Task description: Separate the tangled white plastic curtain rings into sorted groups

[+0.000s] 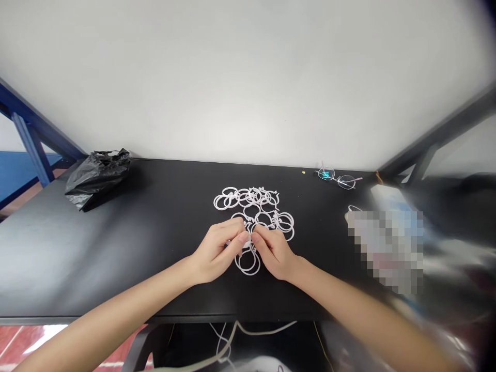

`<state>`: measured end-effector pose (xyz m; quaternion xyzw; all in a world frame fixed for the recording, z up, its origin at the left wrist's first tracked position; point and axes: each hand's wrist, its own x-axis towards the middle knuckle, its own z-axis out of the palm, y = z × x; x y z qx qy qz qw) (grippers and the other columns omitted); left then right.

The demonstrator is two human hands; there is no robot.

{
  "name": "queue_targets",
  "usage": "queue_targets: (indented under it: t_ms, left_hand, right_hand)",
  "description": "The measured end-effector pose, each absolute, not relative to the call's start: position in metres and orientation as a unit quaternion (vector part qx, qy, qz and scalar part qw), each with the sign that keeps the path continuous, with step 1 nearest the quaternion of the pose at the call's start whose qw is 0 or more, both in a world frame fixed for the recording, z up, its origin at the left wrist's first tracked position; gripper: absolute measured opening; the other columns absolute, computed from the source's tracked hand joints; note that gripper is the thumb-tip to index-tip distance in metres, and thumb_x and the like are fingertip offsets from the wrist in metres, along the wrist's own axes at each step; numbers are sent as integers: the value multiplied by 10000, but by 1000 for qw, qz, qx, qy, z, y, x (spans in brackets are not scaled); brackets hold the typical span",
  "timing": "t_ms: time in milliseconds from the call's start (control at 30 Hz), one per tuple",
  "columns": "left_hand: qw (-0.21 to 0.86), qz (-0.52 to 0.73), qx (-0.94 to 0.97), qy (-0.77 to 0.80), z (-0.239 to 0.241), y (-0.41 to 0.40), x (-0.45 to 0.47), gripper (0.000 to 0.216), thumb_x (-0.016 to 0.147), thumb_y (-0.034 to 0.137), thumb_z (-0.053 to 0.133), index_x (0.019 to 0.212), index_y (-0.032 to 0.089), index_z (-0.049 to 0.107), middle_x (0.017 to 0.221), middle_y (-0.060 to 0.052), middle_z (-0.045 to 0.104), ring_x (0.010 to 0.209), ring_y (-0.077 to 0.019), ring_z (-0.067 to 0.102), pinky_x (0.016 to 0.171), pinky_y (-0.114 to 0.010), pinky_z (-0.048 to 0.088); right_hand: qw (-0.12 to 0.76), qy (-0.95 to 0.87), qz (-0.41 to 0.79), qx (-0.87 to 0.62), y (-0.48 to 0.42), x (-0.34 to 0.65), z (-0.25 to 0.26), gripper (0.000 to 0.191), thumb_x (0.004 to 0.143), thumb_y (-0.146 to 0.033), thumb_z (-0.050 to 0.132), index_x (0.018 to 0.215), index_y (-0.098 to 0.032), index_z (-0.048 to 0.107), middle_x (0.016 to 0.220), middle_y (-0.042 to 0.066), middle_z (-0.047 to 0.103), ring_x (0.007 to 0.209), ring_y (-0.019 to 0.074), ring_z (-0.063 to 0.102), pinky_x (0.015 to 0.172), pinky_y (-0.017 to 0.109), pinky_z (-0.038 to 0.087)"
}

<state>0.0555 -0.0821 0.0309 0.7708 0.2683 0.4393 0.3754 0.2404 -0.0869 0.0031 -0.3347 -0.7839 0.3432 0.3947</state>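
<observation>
Ring (248, 274) in white is pinched between left hand (217, 250) and right hand (273, 250); black bag (96, 175) hides its contents.

Plain workroom, black worktable (116, 248) against white wall (248, 77), blue steel frame (27, 134)

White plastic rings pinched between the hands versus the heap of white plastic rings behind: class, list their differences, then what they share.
The pinched white plastic rings are held by the left hand and right hand; the heap of rings mostly lies loose on the black table. The pinched rings are few; the heap holds many. The pinched rings sit nearer the person than the heap. Both are thin, white, round.
</observation>
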Motion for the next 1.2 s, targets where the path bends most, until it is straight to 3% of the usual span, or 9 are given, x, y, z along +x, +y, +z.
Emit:
queue_targets:
  t_ms: [233, 433, 700, 800, 900, 967, 1033, 1133, 1200]
  left_hand:
    - [424, 439, 754, 244, 35, -84, 57, 359, 1015, 215, 359, 667, 173, 440, 639, 4, 433, 630, -128, 409, 603, -277, 357]
    - [472, 440, 709, 286, 34, -79, 57, 378, 1023, 305, 370, 666, 183, 380, 674, 13, 406, 630, -122, 381, 601, -277, 341]
    - [384, 452, 763, 258, 31, -82, 59, 312, 1030, 283, 352, 737, 189, 403, 778, -12, 496, 739, -136, 461, 702, -285, 403]
    - [362, 447, 771, 274, 26, -82, 59, 272, 1033, 332, 313, 858, 191, 466, 903, -50, 534, 848, -167, 505, 778, -325, 439]
    - [365, 442, 770, 281, 20, -81, 57, 379, 1001, 508, 317, 1091, 180, 484, 1006, -91, 540, 868, -189, 527, 750, -339, 474]
    - [360, 416, 784, 286, 18, -81, 57, 452, 959, 578, 384, 1153, 180, 476, 912, -57, 554, 754, -164, 518, 673, -307, 468]
    - [358, 388, 792, 307, 18, -81, 57, 393, 948, 535, 457, 1121, 184, 497, 719, 23, 495, 606, -122, 451, 580, -256, 420]
    - [351, 374, 791, 333, 21, -82, 57, 252, 958, 422, 483, 1017, 180, 520, 583, 85, 345, 501, -89, 339, 491, -210, 341]
    - [326, 381, 801, 327, 24, -80, 57, 216, 955, 387, 480, 974, 176, 521, 574, 91, 337, 482, -79, 328, 472, -196, 329]
  right_hand:
    - [389, -774, 364, -342, -89, 236, 7, 276, 1005, -248, 416, 736, -199, 381, 588, -69, 361, 482, 69, 337, 484, 213, 284]
    - [420, -746, 397, -329, -100, 230, 2, 312, 1018, -247, 381, 711, -208, 340, 560, -73, 307, 454, 69, 289, 457, 224, 248]
    - [452, -708, 408, -357, -98, 232, -2, 253, 1025, -270, 392, 781, -208, 405, 559, -76, 337, 458, 76, 308, 460, 219, 270]
    - [466, -708, 391, -359, -95, 234, 1, 236, 1024, -265, 400, 795, -212, 417, 546, -83, 331, 440, 75, 299, 443, 213, 264]
    - [481, -746, 300, -351, -94, 236, 4, 213, 1015, -247, 417, 805, -214, 443, 560, -69, 395, 440, 81, 362, 445, 216, 294]
    - [485, -777, 219, -336, -94, 238, 6, 196, 1008, -255, 432, 819, -218, 465, 577, -51, 467, 457, 95, 420, 467, 230, 329]
    - [486, -797, 158, -321, -92, 239, 7, 189, 1005, -265, 438, 826, -223, 480, 591, -35, 522, 471, 110, 454, 493, 247, 358]
    - [485, -812, 131, -298, -89, 240, 6, 210, 1010, -268, 411, 818, -225, 483, 589, -26, 535, 474, 118, 459, 502, 254, 364]
    - [491, -815, 143, -273, -86, 240, 4, 285, 1026, -299, 343, 776, -224, 458, 562, -24, 493, 465, 122, 433, 487, 257, 342]
